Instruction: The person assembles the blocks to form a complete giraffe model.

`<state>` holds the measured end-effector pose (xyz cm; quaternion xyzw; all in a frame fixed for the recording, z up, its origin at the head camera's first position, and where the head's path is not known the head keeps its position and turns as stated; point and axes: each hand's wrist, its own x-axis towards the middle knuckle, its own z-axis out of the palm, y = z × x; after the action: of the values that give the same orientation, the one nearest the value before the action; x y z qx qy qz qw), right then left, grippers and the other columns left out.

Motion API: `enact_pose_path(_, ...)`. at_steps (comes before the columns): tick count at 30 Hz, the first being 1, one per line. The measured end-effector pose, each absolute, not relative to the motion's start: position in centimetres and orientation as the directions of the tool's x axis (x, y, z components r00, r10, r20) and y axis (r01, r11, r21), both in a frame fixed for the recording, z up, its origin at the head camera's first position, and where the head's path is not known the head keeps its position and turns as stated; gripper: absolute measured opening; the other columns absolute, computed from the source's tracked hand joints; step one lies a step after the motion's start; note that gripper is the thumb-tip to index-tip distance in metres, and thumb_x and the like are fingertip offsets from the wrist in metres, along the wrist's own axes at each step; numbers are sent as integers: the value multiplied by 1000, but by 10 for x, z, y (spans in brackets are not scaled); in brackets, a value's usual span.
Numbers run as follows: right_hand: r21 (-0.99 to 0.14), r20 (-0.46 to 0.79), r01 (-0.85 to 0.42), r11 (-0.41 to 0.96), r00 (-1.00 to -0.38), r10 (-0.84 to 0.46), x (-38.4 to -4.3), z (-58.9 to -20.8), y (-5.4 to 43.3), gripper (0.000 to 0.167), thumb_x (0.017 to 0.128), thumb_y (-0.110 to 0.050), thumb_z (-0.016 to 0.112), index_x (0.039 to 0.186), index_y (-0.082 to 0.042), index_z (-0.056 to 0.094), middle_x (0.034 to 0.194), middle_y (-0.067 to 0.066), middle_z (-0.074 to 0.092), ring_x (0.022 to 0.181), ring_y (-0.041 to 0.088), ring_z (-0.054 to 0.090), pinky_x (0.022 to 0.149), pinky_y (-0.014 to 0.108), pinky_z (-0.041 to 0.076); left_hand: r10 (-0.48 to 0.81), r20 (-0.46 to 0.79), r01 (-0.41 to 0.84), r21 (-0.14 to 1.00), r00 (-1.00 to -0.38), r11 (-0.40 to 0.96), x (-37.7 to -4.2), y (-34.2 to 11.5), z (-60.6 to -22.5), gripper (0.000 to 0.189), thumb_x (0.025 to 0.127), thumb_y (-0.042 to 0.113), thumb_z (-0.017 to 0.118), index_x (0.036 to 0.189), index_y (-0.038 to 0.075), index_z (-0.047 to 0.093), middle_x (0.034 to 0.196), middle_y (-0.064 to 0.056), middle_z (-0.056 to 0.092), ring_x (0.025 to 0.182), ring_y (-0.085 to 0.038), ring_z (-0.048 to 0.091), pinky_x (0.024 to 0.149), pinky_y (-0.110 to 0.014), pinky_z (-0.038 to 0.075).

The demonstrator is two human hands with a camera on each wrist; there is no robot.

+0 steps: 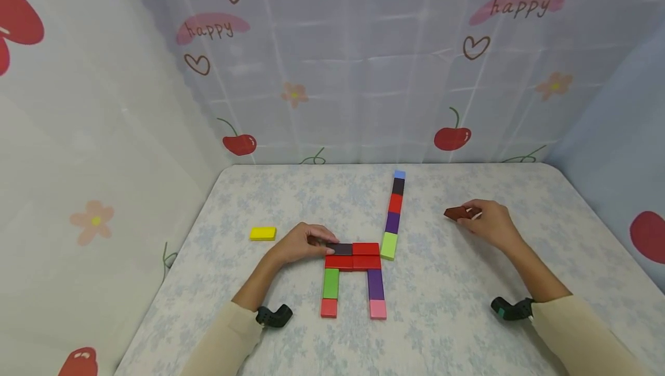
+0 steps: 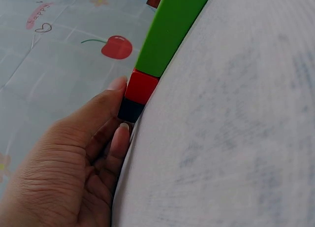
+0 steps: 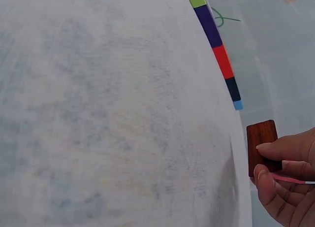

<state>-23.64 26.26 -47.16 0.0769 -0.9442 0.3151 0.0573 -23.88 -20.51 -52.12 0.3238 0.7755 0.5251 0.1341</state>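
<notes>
My left hand [image 1: 303, 242] pinches a black block [image 1: 340, 249] at the upper left of a flat layout of coloured blocks. Beside it lie several red blocks [image 1: 366, 249]. Below them run two legs: a green block [image 1: 331, 283] ending in a red one, and a purple block [image 1: 376, 285] ending in a pink block [image 1: 378, 309]. In the left wrist view, my fingertips sit on either side of the black block's end. Off to the right, my right hand [image 1: 488, 223] holds a brown wooden block [image 3: 262, 143] between thumb and fingers, above the table.
A slanting row of light green, purple, red [image 1: 395, 203], black and light blue blocks runs from the layout toward the table's back edge. On the left lies a yellow block [image 1: 263, 233]. A patterned curtain [image 1: 353, 75] hangs behind the table [image 1: 441, 330].
</notes>
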Motion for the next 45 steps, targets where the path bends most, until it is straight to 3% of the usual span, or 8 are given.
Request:
enact_pose_path(9, -602, 132, -172, 780, -985, -115, -255, -470, 249, 41, 89, -7, 75, 121, 14, 63, 103, 30, 66, 70, 24, 65, 56, 29, 53, 643, 153, 387, 891, -750, 238, -243, -206, -532, 26, 88, 7, 80, 113, 8, 79, 113, -6, 74, 94, -16, 65, 75, -26, 53)
enact_pose_path(16, -578, 199, -246, 778, -967, -157, -273, -475, 237, 38, 88, -5, 76, 118, 15, 65, 99, 30, 68, 78, 35, 67, 55, 32, 51, 639, 145, 375, 895, -755, 241, -243, -207, -531, 26, 87, 8, 81, 114, 9, 79, 113, -5, 74, 96, -16, 65, 77, -27, 54)
enact_pose_path(19, -555, 215, -271, 786, -960, -180, -282, -477, 231, 36, 87, -5, 76, 116, 15, 65, 98, 30, 69, 82, 38, 66, 61, 37, 53, 638, 141, 376, 892, -757, 249, -242, -207, -530, 26, 88, 7, 80, 114, 9, 79, 112, -4, 74, 95, -15, 65, 77, -27, 54)
enact_pose_path(25, -538, 224, -288, 792, -955, -195, -294, -483, 220, 36, 87, -3, 76, 115, 17, 66, 97, 30, 69, 84, 40, 65, 68, 47, 54, 655, 162, 396, 890, -738, 226, -237, -206, -520, 25, 89, 3, 78, 114, 0, 77, 112, -13, 73, 95, -21, 66, 76, -27, 54)
enact_pose_path(37, -517, 184, -201, 832, -975, -121, -309, -489, 209, 39, 89, -7, 74, 121, 15, 63, 100, 30, 69, 89, 40, 65, 77, 52, 55, 661, 136, 368, 902, -738, 227, -231, -205, -504, 24, 89, 4, 78, 113, 2, 77, 113, -8, 74, 97, -22, 66, 77, -28, 54)
enact_pose_path(45, -529, 226, -202, 824, -970, -93, -319, -491, 209, 34, 88, -7, 77, 112, 16, 68, 99, 30, 70, 88, 41, 66, 74, 50, 55, 663, 135, 374, 898, -736, 232, -231, -205, -502, 25, 89, 5, 78, 114, 2, 78, 113, -8, 74, 98, -18, 66, 77, -28, 54)
